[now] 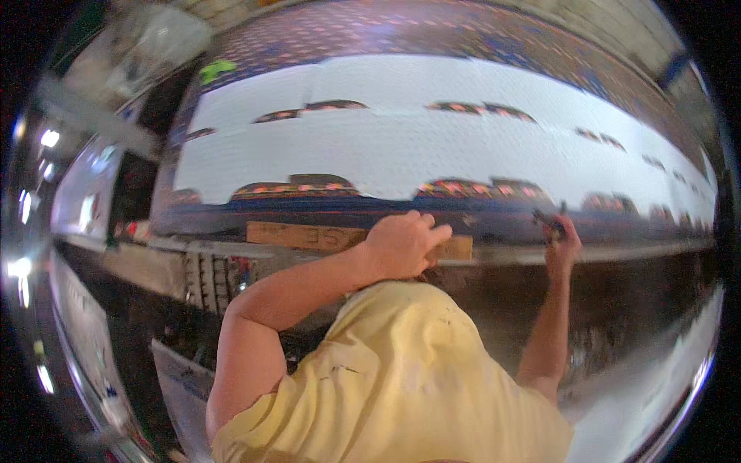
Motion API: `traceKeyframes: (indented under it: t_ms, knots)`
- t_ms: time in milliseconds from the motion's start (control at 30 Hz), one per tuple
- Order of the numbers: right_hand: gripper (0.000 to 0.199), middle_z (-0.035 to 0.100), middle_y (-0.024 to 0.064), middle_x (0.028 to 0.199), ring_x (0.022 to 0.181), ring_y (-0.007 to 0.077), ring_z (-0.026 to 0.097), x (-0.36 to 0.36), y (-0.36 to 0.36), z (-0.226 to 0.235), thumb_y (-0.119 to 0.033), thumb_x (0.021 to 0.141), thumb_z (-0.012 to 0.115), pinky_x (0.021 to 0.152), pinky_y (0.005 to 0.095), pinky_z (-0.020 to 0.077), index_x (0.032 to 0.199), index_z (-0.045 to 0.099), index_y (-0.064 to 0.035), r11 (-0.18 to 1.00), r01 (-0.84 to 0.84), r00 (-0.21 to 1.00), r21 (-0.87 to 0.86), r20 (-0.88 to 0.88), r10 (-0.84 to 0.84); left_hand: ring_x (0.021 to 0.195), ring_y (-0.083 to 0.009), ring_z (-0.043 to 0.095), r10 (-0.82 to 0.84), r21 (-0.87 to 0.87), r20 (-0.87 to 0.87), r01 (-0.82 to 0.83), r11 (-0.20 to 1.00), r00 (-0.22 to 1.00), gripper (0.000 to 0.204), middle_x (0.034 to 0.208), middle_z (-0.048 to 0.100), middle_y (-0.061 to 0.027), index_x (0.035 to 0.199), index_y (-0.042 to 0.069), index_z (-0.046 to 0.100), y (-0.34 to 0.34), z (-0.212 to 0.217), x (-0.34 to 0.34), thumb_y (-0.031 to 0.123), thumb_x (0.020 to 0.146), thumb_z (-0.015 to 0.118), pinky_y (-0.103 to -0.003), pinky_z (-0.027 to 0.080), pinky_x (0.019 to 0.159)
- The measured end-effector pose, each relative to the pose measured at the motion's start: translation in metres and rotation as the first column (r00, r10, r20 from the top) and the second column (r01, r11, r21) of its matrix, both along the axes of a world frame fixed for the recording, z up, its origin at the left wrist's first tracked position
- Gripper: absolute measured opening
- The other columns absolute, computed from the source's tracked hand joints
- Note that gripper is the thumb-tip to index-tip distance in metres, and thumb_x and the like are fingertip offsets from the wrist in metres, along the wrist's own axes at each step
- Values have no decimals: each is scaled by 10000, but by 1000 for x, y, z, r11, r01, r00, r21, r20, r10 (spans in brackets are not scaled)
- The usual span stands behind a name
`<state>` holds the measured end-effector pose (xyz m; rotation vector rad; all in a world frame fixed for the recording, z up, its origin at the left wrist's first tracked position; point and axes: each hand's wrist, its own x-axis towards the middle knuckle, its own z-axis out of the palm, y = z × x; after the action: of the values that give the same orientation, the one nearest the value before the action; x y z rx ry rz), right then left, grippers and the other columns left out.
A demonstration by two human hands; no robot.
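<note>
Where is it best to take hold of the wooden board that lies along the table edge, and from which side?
Probably grip the wooden board at its free left part, from above and the near side. It lies flat and long along the table edge; the left hand covers its right part, and patterned cloth lies behind.

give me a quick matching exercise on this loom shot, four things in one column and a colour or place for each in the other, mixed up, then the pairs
Things
1. left hand
2. right hand
3. wooden bar
4. shirt

Colour or place
A. pale yellow, at the bottom of the picture
B. resting on the brown bar at the front edge of the work
C. raised at the right, holding a small dark tool
D. brown, lying along the front edge below the white sheets

Pairs: 1-B, 2-C, 3-D, 4-A
</note>
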<state>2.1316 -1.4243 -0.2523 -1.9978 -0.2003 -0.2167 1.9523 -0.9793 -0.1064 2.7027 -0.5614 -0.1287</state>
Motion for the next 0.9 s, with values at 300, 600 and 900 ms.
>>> traceKeyframes:
  t_ms: [300, 600, 900]
  knots:
    - [404, 731, 75, 1260, 1144, 245, 705, -98, 16, 56, 154, 931, 732, 1033, 375, 572, 1282, 749, -46, 986, -22, 994, 163, 114, 3, 1088, -407, 781, -35, 51, -107, 40, 998, 994, 732, 1176, 809, -190, 1569, 172, 630, -117, -68, 71, 378, 912, 880, -544, 654, 942]
    - [543, 746, 160, 1258, 1172, 388, 753, -114, 39, 60, 175, 890, 726, 1007, 406, 600, 1358, 740, -100, 985, -89, 979, -145, 168, 113, 1065, -407, 787, 58, 10, -114, -57, 998, 992, 774, 1148, 810, -182, 1584, 195, 636, -113, -87, 57, 386, 882, 902, -544, 647, 935]
    - [605, 724, 180, 1271, 1087, 370, 784, -109, 75, 48, 203, 883, 701, 889, 393, 637, 1401, 725, -109, 952, -280, 957, -121, 44, 287, 1060, -388, 790, 35, -35, -97, -39, 999, 995, 774, 1130, 808, -162, 1565, 215, 648, -65, -91, 38, 370, 857, 922, -524, 642, 893]
